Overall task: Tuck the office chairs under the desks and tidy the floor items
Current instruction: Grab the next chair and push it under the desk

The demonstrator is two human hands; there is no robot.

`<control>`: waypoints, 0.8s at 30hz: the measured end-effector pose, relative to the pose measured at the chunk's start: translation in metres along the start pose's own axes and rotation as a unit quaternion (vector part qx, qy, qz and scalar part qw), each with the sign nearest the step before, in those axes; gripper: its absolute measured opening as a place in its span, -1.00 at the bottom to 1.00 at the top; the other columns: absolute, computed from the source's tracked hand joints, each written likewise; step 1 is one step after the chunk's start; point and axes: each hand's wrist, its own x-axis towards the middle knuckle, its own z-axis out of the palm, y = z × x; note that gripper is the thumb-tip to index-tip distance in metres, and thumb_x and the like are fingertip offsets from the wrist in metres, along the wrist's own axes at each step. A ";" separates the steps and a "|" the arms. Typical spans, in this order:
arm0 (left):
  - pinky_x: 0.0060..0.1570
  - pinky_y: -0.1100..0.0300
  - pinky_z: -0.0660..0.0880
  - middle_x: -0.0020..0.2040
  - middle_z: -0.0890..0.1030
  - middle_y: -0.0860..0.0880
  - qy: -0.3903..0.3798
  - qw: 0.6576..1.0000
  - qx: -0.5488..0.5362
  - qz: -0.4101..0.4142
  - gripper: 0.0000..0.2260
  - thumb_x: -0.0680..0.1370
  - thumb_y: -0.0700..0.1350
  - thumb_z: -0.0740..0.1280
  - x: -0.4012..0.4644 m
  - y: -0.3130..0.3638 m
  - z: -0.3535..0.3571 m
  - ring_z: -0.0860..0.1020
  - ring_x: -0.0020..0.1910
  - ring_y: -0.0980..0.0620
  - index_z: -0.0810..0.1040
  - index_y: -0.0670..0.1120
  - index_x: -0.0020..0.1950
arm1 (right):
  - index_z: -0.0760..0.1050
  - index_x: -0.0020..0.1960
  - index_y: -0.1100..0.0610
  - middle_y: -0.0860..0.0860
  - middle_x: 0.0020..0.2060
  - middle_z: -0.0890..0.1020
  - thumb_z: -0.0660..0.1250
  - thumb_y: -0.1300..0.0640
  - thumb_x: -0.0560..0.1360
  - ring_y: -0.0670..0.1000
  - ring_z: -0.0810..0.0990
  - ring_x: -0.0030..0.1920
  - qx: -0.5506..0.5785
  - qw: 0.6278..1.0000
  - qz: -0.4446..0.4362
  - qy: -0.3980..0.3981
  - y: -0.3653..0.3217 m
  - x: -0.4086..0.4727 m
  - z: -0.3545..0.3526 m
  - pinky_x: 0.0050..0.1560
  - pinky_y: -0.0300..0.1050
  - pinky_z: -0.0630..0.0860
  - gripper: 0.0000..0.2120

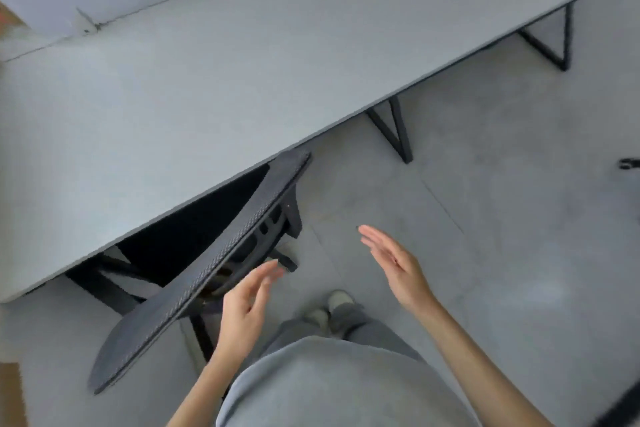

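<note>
The long pale grey counter (214, 80) ran slantwise across my view on black angled metal legs (394, 130). The black mesh-backed office chair (207, 274) sat pushed in, its seat hidden under the counter's edge — only the backrest stood out over the grey floor (502, 218). My left hand (246, 305) hovered just beside the backrest, fingers straight, holding nothing. My right hand (394, 263) hung wide too — well apart from the chair.

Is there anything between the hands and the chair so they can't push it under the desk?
No, nothing visible. Both the left hand and right hand are open and hold nothing. Only bare floor shows between them and the chair, whose seat is already under the desk.
</note>
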 end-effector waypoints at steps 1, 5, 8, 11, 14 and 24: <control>-0.01 0.47 0.43 0.03 0.61 0.25 -0.045 0.999 0.011 -0.007 -0.77 0.58 -0.18 0.19 0.003 -0.006 0.007 0.56 0.05 0.23 0.51 0.13 0.10 | 0.46 0.15 -0.14 -0.22 0.18 0.55 0.24 0.05 0.54 -0.16 0.48 0.25 0.043 0.997 0.025 0.061 0.013 -0.014 -0.006 0.27 -0.29 0.38 -0.79; -0.05 0.39 0.49 -0.06 0.63 0.29 -0.240 0.968 0.068 -0.017 -0.71 0.57 -0.27 0.18 0.009 -0.016 0.043 0.59 -0.03 0.23 0.50 0.13 0.06 | 0.45 0.18 0.07 0.03 0.19 0.56 0.16 0.29 0.57 -0.25 0.53 0.15 0.095 0.952 0.102 0.273 0.051 -0.090 -0.012 0.16 -0.42 0.42 -0.75; -0.07 0.45 0.46 -0.10 0.67 0.16 -0.351 0.931 0.095 0.023 -0.76 0.58 -0.26 0.18 0.024 -0.002 0.084 0.59 -0.04 0.23 0.51 0.04 0.11 | 0.49 0.14 0.00 -0.03 0.12 0.61 0.19 0.30 0.56 -0.20 0.55 0.13 0.063 0.905 0.161 0.389 0.076 -0.148 -0.007 0.14 -0.40 0.44 -0.72; -0.09 0.45 0.46 -0.11 0.67 0.17 -0.432 0.892 0.102 0.090 -0.77 0.58 -0.26 0.17 0.037 0.034 0.142 0.59 -0.08 0.22 0.51 -0.03 0.14 | 0.52 0.08 -0.08 -0.12 0.05 0.64 0.21 0.31 0.54 -0.17 0.59 0.08 0.083 0.850 0.193 0.482 0.097 -0.193 -0.007 0.20 -0.12 0.46 -0.69; -0.14 0.45 0.45 -0.16 0.66 0.20 -0.490 0.855 0.097 0.143 -0.77 0.58 -0.29 0.15 0.047 0.078 0.210 0.58 -0.14 0.25 0.51 -0.05 0.12 | 0.53 0.08 -0.02 -0.10 0.03 0.64 0.20 0.34 0.54 -0.15 0.60 0.06 0.145 0.790 0.199 0.561 0.110 -0.219 -0.012 0.18 -0.15 0.49 -0.69; -0.12 0.43 0.49 -0.13 0.65 0.27 -0.538 0.807 0.151 0.194 -0.71 0.55 -0.29 0.22 0.029 0.147 0.407 0.61 -0.13 0.19 0.52 0.11 0.04 | 0.51 0.07 0.08 0.04 0.02 0.64 0.18 0.37 0.54 0.05 0.63 0.04 0.250 0.704 0.182 0.640 0.156 -0.251 -0.174 0.09 -0.07 0.50 -0.74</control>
